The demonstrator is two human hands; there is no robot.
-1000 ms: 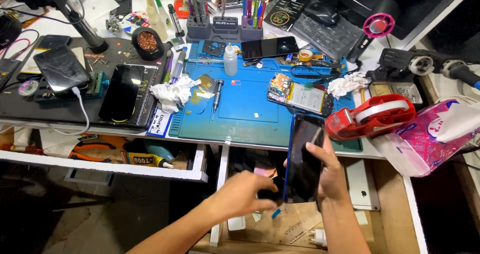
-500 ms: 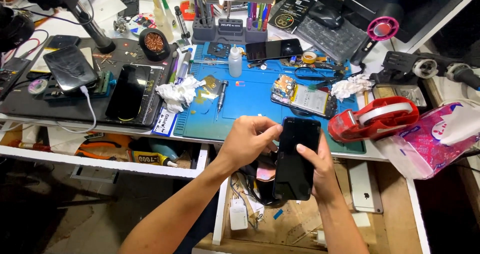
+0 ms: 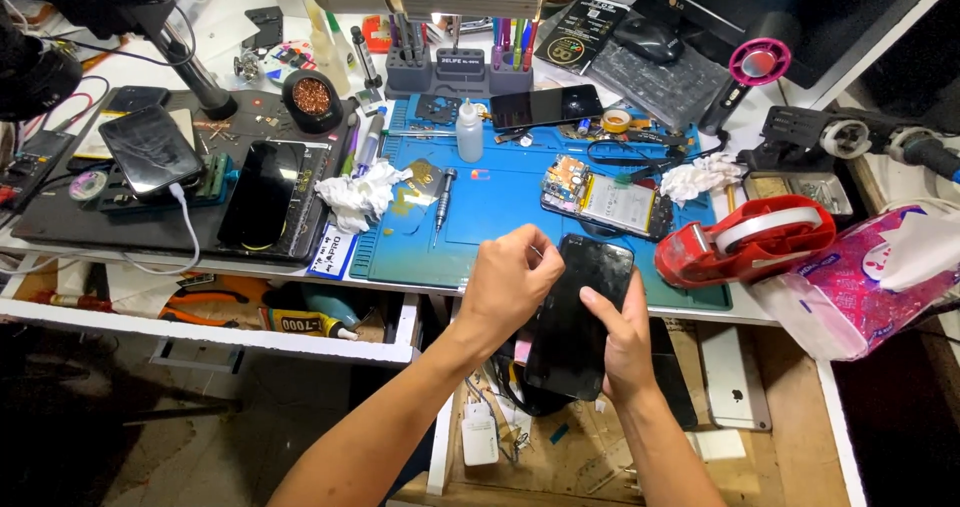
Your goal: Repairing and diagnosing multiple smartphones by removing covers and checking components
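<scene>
Two bare hands hold a flat black rectangular glass phone (image 3: 580, 317) just in front of the near edge of the table (image 3: 60, 229), above an open wooden drawer (image 3: 790, 437). The phone's long axis runs near to far, leaning slightly right at its far end, and its glossy face looks up at the camera. The right hand (image 3: 622, 342) cradles it from the right side and beneath, thumb laid across the glass and fingers wrapped behind, closed firmly on the body. The left hand (image 3: 508, 285) sits at the phone's far left corner, fingers curled narrow into a loose fist that presses or pinches the edge there; whether it holds a small tool cannot be told. So the phone lies immediately right of the left hand's fingers, and both hands touch it.

On the table beyond, a blue rubbery work mat (image 3: 500, 202) carries an opened phone with bare battery and circuit board (image 3: 605, 202), a small white plastic bottle (image 3: 470, 132), a slim metal screwdriver (image 3: 443, 195) and a crumpled white tissue (image 3: 360, 192). Right of the mat stand a glossy red tape dispenser (image 3: 745, 242) and a pink patterned soft tissue pack (image 3: 860, 282). Left, a dark mat (image 3: 200, 127) holds further black phones.
</scene>
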